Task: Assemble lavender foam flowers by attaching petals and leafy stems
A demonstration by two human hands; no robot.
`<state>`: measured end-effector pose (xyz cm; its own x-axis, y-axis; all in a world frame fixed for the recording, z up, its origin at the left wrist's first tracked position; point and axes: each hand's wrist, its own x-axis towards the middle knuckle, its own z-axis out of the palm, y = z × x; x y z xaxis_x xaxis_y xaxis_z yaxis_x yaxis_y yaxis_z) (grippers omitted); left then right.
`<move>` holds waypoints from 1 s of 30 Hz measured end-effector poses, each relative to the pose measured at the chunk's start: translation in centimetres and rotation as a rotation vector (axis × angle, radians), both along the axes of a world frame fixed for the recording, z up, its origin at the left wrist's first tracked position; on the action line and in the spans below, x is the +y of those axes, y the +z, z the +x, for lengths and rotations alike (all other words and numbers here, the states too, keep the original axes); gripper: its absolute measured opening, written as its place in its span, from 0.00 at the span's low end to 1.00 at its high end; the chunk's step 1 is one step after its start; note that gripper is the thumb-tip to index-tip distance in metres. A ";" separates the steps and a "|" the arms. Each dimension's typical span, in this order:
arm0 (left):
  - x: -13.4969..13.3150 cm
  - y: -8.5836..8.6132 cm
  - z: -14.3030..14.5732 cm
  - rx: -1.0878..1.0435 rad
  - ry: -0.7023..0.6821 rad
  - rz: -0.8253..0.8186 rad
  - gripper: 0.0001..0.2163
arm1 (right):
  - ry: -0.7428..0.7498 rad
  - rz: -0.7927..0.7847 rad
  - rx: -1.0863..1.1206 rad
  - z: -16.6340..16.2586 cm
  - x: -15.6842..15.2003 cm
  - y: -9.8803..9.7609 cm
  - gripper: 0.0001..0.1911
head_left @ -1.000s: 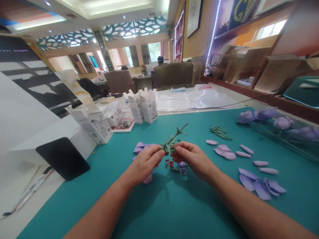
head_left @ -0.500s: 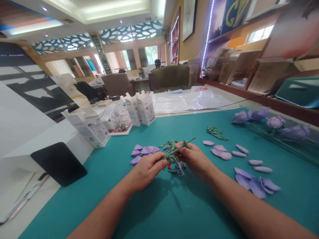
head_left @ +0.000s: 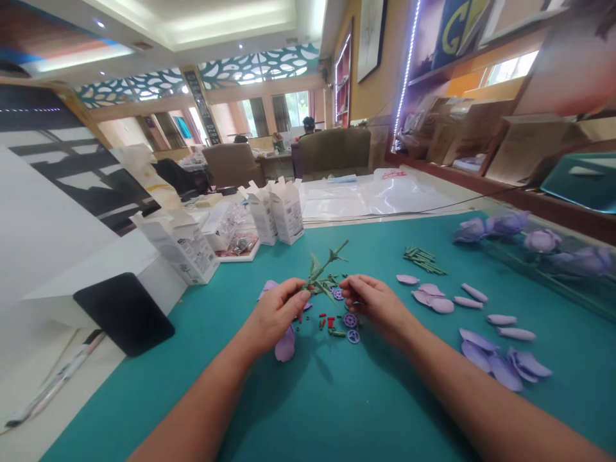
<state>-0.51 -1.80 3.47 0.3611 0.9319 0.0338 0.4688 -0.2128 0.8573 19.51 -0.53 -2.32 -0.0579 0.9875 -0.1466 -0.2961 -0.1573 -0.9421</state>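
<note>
Pinching the thorned green plastic stem (head_left: 327,263) near its lower end, the left hand (head_left: 276,314) holds it at a slant above the teal mat (head_left: 312,410), thumb and fingertips pressed together on it. The right hand (head_left: 378,307) rests just beside, its fingertips close to the stem's leaves; whether they are gripping anything cannot be told. The stem looks light and fairly stiff, but its slim thorns and leaf tips seem fragile, so the plain lower shaft is probably the safest place to hold. Just below the hands lie small red pieces (head_left: 330,322) and purple wheel-shaped parts (head_left: 350,320), with a purple petal piece (head_left: 285,344) under the left hand. Farther right are more petal pieces (head_left: 500,366), a bundle of green rods (head_left: 424,260) and assembled purple roses (head_left: 505,224). White cartons (head_left: 286,215) stand beyond the mat.
</note>
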 end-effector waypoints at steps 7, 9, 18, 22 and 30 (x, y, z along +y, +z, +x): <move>0.5 0.0 -0.1 0.086 0.015 0.083 0.18 | 0.043 0.101 -0.196 0.4 0.3 0.6 0.13; 0.8 -0.2 -0.2 0.143 0.032 0.113 0.19 | 0.047 0.160 -0.315 1.0 0.6 1.0 0.12; 1.3 -1.2 -0.4 0.276 0.054 0.254 0.20 | -0.248 0.307 -1.280 9.1 1.4 4.0 0.10; 1.4 -1.5 -0.4 0.260 0.052 0.265 0.18 | -0.331 0.113 -1.483 14.1 0.9 4.7 0.13; 1.5 -1.8 -0.3 0.269 0.049 0.236 0.20 | -0.185 -0.212 -1.681 18.9 0.3 2.7 0.11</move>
